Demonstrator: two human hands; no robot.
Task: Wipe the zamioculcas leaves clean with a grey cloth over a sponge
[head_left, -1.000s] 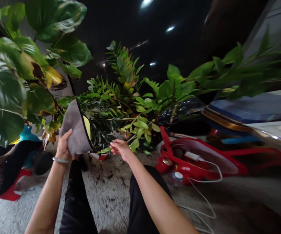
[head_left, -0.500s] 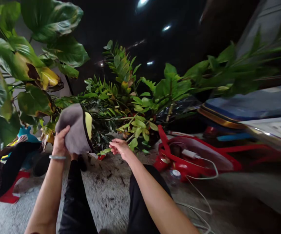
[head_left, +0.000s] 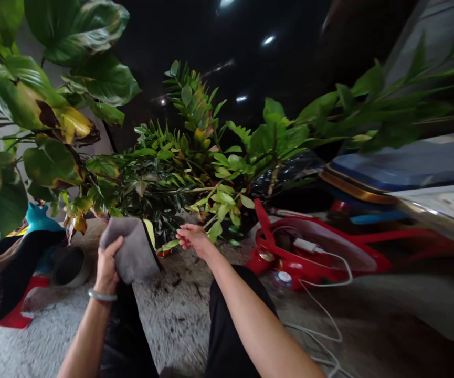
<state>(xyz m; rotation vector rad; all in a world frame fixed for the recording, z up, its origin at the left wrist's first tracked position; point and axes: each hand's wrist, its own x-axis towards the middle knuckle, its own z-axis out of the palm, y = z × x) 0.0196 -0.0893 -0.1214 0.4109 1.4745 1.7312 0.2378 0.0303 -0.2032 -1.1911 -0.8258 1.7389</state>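
Gripped the cloth [head_left: 132, 254] at its left side with the left hand [head_left: 106, 270], fingers clamped on the fabric. Held it above the floor [head_left: 183, 320], partly in front of the left trouser leg [head_left: 126, 325] and well apart from the yellow leaf [head_left: 76, 125] higher up. Had the right hand's [head_left: 195, 240] fingers drawn together, by the look of it on the end of a small leaf [head_left: 167, 245] just right of the cloth. Could not tell touching from a narrow gap between cloth and small leaf.

Seemed partway along, with cloth and small leaf both in hand. Saw brown edges and yellow patches left on the foliage, and dark scraps [head_left: 175, 286] on the floor. Could not judge the amount already done.

Turned the cloth's grey face toward the camera and its yellow lining [head_left: 149, 234] toward the right hand. Slanted the black hem down to the right. Could make out no clear long axis in so bunched a shape. Pointed the small leaf leftward and slightly down from the fingers, long axis close to level.
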